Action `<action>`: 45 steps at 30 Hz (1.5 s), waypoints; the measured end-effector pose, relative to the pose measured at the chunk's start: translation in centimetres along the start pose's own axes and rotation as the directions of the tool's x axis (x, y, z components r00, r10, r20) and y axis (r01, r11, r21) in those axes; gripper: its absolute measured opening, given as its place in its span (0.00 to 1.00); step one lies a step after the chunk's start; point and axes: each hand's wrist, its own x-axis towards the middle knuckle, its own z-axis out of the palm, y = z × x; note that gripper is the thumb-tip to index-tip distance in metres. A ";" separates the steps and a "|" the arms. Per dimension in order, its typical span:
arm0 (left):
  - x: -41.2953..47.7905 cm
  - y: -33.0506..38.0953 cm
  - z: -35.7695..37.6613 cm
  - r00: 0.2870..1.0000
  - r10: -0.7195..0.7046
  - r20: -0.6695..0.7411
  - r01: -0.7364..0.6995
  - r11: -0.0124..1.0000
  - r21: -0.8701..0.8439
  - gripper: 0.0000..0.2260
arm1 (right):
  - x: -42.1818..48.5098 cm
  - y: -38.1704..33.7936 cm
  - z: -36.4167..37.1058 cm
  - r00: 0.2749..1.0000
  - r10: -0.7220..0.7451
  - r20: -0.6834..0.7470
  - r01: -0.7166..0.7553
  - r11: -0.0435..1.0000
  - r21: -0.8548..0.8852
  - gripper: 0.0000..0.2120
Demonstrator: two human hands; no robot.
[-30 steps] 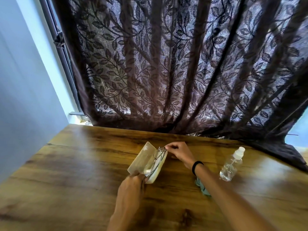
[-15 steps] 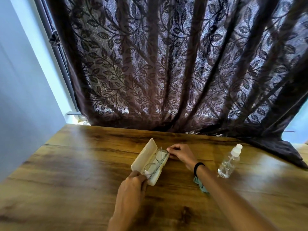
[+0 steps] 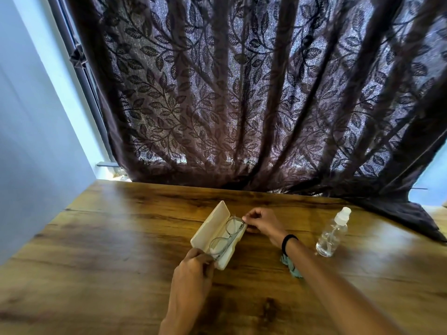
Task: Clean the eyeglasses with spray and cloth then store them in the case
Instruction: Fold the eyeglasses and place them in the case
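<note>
Dark leaf-patterned curtain [image 3: 242, 93] backs the wooden tabletop [image 3: 108, 250], where the eyeglasses [image 3: 226, 238] lie in the open case [image 3: 212, 228]. Left hand [image 3: 193, 274] pinches the near end, right hand [image 3: 262, 222] the far end. Storing seems underway; next, let go and close the lid.

There is a single view, from a wide-angle camera worn on the person's head. It looks forward and steeply down over a wooden table [image 3: 101, 250], close enough that both forearms enter from the bottom edge of the frame. The left hand [image 3: 193, 269] and right hand [image 3: 262, 223] sit just below the middle, near the lens. Farther off, the view faces a dark leaf-patterned curtain [image 3: 242, 93] that fills the upper half, its folds bowed outward by the lens. A pale wall [image 3: 31, 141] runs along the left side. No second view overlaps it.
</note>
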 end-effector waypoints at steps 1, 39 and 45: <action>0.0 0.0 0.0 1.000 -0.001 -0.004 0.001 1.000 -0.001 0.08 | 0.0 0.0 0.1 1.000 0.019 0.001 -0.019 1.000 0.004 0.03; 0.2 -0.5 0.2 1.000 0.002 -0.026 -0.002 1.000 0.014 0.08 | -0.6 -1.1 0.7 0.965 -0.188 0.184 0.259 0.796 -0.546 0.13; 0.2 -0.2 -0.3 0.999 0.032 0.040 -0.037 0.991 0.126 0.10 | -0.6 -0.8 0.4 0.967 -0.202 0.157 0.255 0.822 -0.509 0.12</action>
